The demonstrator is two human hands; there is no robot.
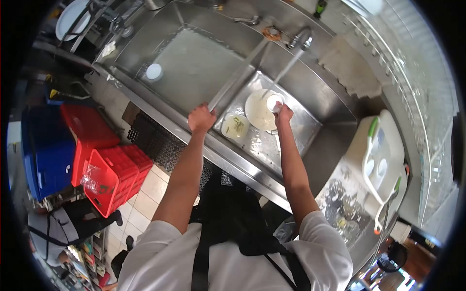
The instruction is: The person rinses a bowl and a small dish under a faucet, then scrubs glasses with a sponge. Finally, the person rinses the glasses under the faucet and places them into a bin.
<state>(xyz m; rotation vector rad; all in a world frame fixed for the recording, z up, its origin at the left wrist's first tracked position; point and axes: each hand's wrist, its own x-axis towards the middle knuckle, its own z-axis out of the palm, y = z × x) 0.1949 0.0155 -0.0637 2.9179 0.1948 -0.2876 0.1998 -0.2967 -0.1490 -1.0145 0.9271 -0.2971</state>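
Observation:
In the right basin (310, 128) of a steel sink, my right hand (283, 114) grips a small white cup (274, 103) by its side, above a round pale plate (257, 112). Water (287, 70) runs from the faucet (304, 38) down beside the cup. A small square dish (235, 126) with green bits lies left of the plate. My left hand (202, 118) is closed on the sink divider (228, 87) near its front end. Cloudy water (194, 68) fills the left basin, where a white round item (154, 72) sits near the front left.
A white plastic bin (374, 160) holding dishes stands on the right drainboard (340, 203). Red crates (114, 179) and a blue bin (46, 145) stand on the floor at left. Another person (73, 225) is at the lower left. A wire rack (407, 77) runs along the right.

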